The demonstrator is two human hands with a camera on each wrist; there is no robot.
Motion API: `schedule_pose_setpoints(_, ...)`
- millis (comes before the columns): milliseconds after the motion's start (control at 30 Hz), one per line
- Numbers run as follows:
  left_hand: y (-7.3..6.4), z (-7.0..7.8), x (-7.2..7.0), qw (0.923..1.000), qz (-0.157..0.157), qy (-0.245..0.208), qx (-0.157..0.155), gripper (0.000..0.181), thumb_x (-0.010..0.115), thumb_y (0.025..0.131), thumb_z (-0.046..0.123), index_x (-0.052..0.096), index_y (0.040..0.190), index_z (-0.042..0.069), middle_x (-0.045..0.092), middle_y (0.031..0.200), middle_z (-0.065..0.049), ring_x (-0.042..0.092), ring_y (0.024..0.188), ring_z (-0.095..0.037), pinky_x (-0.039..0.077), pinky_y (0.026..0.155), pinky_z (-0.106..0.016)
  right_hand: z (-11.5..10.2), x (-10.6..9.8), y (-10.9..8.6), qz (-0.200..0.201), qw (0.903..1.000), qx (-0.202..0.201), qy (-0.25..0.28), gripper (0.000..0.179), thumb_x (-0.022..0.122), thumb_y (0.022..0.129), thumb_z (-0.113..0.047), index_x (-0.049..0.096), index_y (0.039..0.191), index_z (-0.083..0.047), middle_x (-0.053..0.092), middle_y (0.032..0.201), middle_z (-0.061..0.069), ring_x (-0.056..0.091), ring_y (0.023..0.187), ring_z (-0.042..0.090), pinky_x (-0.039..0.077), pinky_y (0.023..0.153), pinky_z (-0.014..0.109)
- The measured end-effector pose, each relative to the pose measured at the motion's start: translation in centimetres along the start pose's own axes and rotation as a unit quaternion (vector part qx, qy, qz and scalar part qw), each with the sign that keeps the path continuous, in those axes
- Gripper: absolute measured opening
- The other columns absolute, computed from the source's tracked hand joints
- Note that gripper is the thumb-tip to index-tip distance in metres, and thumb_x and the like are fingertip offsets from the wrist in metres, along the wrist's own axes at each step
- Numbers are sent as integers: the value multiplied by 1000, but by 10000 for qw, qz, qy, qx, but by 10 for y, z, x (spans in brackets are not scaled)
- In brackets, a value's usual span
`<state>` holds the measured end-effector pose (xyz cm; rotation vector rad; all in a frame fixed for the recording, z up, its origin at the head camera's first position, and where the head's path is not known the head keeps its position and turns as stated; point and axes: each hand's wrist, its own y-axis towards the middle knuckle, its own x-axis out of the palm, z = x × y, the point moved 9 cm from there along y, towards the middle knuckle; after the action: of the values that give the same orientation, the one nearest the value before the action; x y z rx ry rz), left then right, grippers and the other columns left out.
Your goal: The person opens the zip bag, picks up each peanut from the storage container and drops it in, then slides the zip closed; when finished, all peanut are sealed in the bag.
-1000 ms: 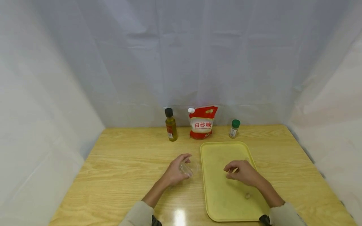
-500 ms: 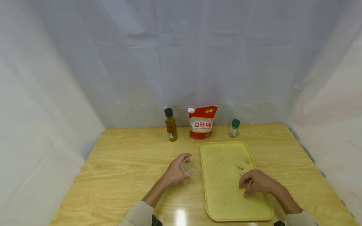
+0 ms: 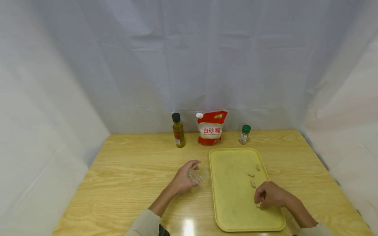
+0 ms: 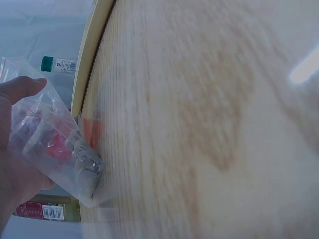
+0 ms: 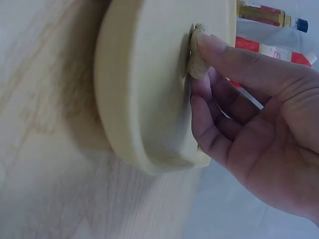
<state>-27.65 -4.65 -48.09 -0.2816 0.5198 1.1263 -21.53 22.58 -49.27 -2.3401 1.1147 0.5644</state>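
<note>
My left hand (image 3: 184, 178) grips a clear plastic bag (image 3: 198, 174) by its side, left of the yellow tray (image 3: 230, 209). In the left wrist view the bag (image 4: 47, 129) slants with its lower end at the wooden table, and some peanut-like pieces (image 4: 87, 167) show inside that end. Over the tray's near right part, my right hand (image 3: 271, 195) pinches a peanut (image 5: 198, 55) between thumb and fingers, low at the tray surface. Three more peanuts lie beyond it on the tray: one (image 3: 253, 184) close to the hand, another (image 3: 251, 174) farther back, the last (image 3: 258, 167) near the right rim.
Along the back of the table (image 3: 133, 164) stand a dark-capped oil bottle (image 3: 178, 132), a red and white sugar pouch (image 3: 210, 129) and a small green-capped jar (image 3: 244, 134). White sheeting (image 3: 189, 65) hangs behind and at both sides.
My right hand has moved toward the near right of the tray, uncovering the farther peanuts, and now pinches a peanut there. The left hand stays in place with the bag.
</note>
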Motion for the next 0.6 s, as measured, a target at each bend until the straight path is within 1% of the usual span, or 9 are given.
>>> schedule_pose_setpoints(100, 0, 0, 0, 10000, 9, 37, 31, 78, 73, 68, -4, 43, 139, 13, 57, 122, -9, 53, 118, -29, 48, 96, -43, 0, 0, 0, -25, 10000, -72, -31, 13, 73, 66, 2, 70, 77, -5, 64, 70, 1, 51, 60, 2, 45, 53, 19)
schedule_pose_setpoints(200, 0, 1, 0, 9999, 18, 72, 110, 77, 73, 69, -4, 43, 138, 12, 57, 121, -10, 53, 118, -30, 48, 97, -45, -2, 0, 2, -30, 9997, -240, -79, 10, 73, 69, -1, 70, 78, -6, 63, 69, -1, 51, 60, 0, 45, 53, 19)
schedule_pose_setpoints(333, 1, 1, 0, 9999, 24, 48, 157, 77, 74, 70, -4, 43, 138, 11, 58, 121, -11, 53, 118, -31, 48, 97, -46, -6, 0, 6, -31, 9990, -440, -107, 6, 72, 77, -8, 71, 82, -7, 65, 74, -1, 52, 63, 0, 47, 56, 20)
schedule_pose_setpoints(467, 1, 1, 0, 9999, 21, 18, 159, 77, 74, 70, -4, 43, 138, 11, 57, 121, -11, 53, 118, -31, 48, 97, -46, -12, 0, 14, 58, 9985, -536, -61, 9, 70, 82, -15, 71, 88, -9, 68, 80, -1, 56, 69, 0, 50, 60, 21)
schedule_pose_setpoints(567, 0, 2, 0, 9999, 23, 11, 170, 76, 74, 70, -4, 43, 138, 10, 57, 121, -11, 53, 118, -31, 48, 97, -46, -20, 0, 22, 200, 9977, -655, -16, 12, 69, 84, -19, 71, 89, -8, 69, 83, 1, 58, 71, 0, 51, 62, 21)
schedule_pose_setpoints(600, 0, 2, 0, 9998, 24, 10, 171, 76, 74, 70, -4, 43, 138, 10, 57, 121, -11, 53, 118, -31, 47, 97, -46, -24, 0, 25, 273, 9969, -740, -71, 12, 69, 85, -20, 71, 89, -8, 69, 83, 1, 58, 71, 0, 51, 64, 21)
